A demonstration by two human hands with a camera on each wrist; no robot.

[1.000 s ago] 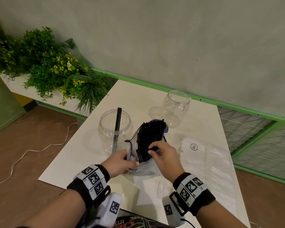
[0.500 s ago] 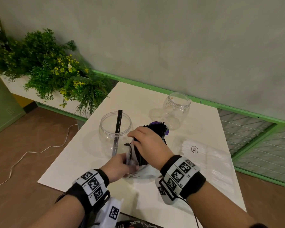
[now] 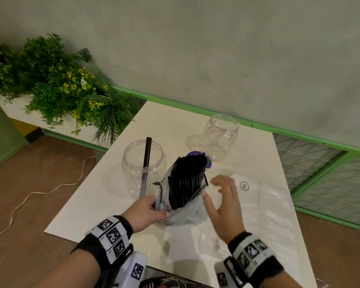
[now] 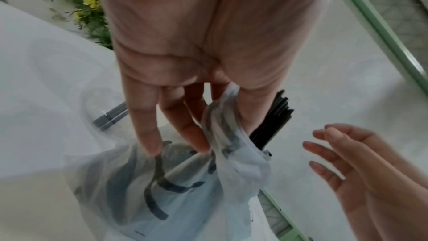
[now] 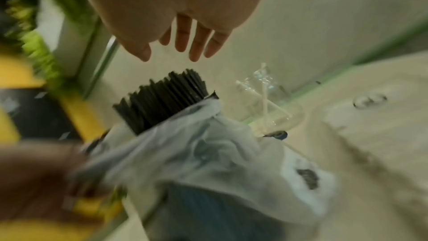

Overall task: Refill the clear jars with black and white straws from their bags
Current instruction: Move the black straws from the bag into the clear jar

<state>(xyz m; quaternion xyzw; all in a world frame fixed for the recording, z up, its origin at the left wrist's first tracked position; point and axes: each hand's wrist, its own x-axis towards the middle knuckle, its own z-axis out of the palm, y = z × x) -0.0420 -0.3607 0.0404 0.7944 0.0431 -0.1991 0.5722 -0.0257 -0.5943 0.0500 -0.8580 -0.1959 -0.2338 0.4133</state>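
Head view: straw bag (image 3: 181, 206) in left hand (image 3: 144, 213), right hand (image 3: 222, 202) open just beside.

Right wrist view blurred — left hand (image 5: 44, 177) smeared.

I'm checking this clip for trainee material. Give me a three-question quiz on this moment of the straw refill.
1. True or false: the right hand is gripping a bunch of black straws.
2. Which hand holds the plastic bag? A) left hand B) right hand C) neither
3. Fill in: the near jar has black straws in it, while the far jar has ____ straws in it.

Key
1. False: its fingers are spread beside the bag, holding nothing.
2. A: it pinches the bag's edge.
3. White; the right wrist view shows them.
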